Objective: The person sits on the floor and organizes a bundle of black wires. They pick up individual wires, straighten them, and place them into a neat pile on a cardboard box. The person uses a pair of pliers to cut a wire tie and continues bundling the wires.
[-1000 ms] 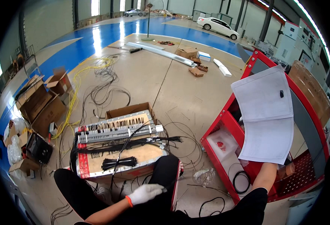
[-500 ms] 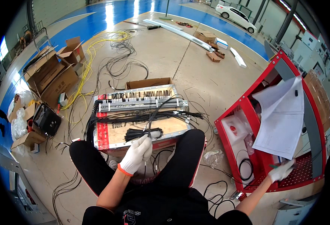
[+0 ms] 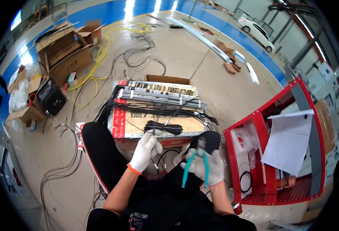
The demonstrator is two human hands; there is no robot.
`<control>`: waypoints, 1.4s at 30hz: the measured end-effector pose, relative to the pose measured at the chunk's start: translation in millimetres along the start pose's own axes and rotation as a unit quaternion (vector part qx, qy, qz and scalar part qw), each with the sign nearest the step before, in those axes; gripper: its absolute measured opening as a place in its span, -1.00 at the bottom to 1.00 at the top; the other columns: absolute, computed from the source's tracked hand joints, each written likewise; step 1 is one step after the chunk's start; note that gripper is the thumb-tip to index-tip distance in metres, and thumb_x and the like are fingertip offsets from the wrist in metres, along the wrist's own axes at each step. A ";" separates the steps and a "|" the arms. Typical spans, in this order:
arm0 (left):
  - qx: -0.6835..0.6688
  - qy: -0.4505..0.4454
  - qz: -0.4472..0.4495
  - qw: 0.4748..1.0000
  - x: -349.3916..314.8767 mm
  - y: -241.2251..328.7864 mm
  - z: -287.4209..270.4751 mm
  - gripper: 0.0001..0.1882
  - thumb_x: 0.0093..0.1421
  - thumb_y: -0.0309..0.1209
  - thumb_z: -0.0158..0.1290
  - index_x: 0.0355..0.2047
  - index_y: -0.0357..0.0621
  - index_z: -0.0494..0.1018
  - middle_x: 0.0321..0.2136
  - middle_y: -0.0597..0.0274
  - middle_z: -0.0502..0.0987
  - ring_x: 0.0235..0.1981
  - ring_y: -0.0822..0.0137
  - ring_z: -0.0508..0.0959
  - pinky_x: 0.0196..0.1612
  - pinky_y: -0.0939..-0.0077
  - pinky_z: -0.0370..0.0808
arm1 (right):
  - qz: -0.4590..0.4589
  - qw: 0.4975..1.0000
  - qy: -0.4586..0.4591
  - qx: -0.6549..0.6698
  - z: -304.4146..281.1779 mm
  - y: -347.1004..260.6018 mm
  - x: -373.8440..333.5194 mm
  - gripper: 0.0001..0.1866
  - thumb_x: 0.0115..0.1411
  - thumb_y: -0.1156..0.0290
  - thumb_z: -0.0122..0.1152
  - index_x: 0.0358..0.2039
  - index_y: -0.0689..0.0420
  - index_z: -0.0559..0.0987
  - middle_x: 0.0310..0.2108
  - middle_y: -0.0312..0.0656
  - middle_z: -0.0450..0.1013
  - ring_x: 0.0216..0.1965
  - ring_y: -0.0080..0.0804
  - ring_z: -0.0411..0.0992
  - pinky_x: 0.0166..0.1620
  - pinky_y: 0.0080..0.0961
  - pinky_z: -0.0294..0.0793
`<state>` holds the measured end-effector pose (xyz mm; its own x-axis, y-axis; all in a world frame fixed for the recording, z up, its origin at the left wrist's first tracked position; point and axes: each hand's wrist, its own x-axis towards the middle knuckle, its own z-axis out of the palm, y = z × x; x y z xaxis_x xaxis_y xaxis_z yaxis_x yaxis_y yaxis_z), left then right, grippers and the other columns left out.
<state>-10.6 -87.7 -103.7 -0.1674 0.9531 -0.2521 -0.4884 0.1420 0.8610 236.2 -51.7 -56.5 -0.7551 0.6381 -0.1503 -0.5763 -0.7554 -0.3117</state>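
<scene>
My left hand [image 3: 144, 152], in a white glove with an orange cuff, is closed around a black cable [image 3: 172, 115] in front of the low work box. That cable slants up over the wooden top [image 3: 133, 125]. In my gloved right hand [image 3: 216, 167] is a pair of pliers with teal handles [image 3: 206, 171], above my right thigh. Its metal head [image 3: 201, 143] points away from me and is blurred. A tied bunch of thin black strips [image 3: 171, 128] lies just beyond my left hand. Behind it stretch a bundle of black cables [image 3: 158, 109] and a grey slotted rail [image 3: 160, 96].
At the right stands a red metal rack [image 3: 267, 169] with white paper sheets [image 3: 288, 140] hanging on it. Open cardboard boxes [image 3: 67, 61], a black case [image 3: 51, 97] and yellow cable [image 3: 100, 61] lie at the left. Loose black cables [image 3: 61, 173] cross the floor.
My right hand has come from the red rack to in front of me, carrying the teal-handled pliers. My left hand still grips the cable. The whole view has shifted.
</scene>
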 end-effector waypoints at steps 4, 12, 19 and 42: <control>0.021 -0.016 -0.016 1.000 -12.2 -4.9 -22.3 -0.67 0.43 -0.32 -0.18 0.00 -0.19 0.50 -0.60 0.37 0.46 -0.72 0.65 0.14 -0.65 0.73 0.04 | 0.025 0.987 -0.010 -0.157 6.7 42.9 56.4 -0.69 0.19 0.45 0.26 -0.05 0.13 0.50 -0.02 -0.16 0.40 0.02 -0.33 0.36 0.06 -0.25 0.40; 0.205 0.071 0.060 0.974 -16.9 2.2 -24.3 -0.74 0.38 -0.40 -0.12 -0.26 -0.27 0.55 -0.47 0.34 0.60 -0.66 0.67 0.25 -0.58 0.70 0.19 | -0.249 0.257 -0.004 -0.934 15.8 44.1 74.8 -0.64 -0.03 0.48 0.31 -0.14 0.00 0.62 -0.05 -0.21 0.48 -0.11 -0.06 0.44 -0.07 -0.26 0.49; 0.302 0.085 0.089 0.945 -14.4 -5.1 -24.7 -0.73 0.33 -0.43 -0.07 -0.09 -0.29 0.55 -0.31 0.09 0.64 -0.25 0.32 0.58 -0.10 0.45 0.45 | 0.277 0.922 -0.039 -0.268 -2.1 14.3 56.0 -0.66 0.35 0.39 0.02 0.09 0.25 0.38 -0.02 0.07 0.49 -0.07 -0.31 0.53 -0.01 -0.40 0.56; 0.260 0.026 0.119 0.958 -15.2 3.4 -23.8 -0.70 0.36 -0.43 -0.08 -0.02 -0.25 0.56 -0.53 0.55 0.41 -0.55 0.70 0.26 -0.49 0.76 0.19 | 0.296 0.934 -0.012 -0.201 -6.8 10.8 54.5 -0.70 0.36 0.26 0.11 -0.02 0.17 0.41 -0.09 0.02 0.48 -0.12 -0.29 0.50 -0.08 -0.36 0.55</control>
<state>-30.1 -108.0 -107.5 -0.2690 0.9626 -0.0317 0.0595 0.0495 0.9970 191.0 -24.1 -74.5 -0.9134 0.1196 -0.3891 0.1047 -0.8546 -0.5086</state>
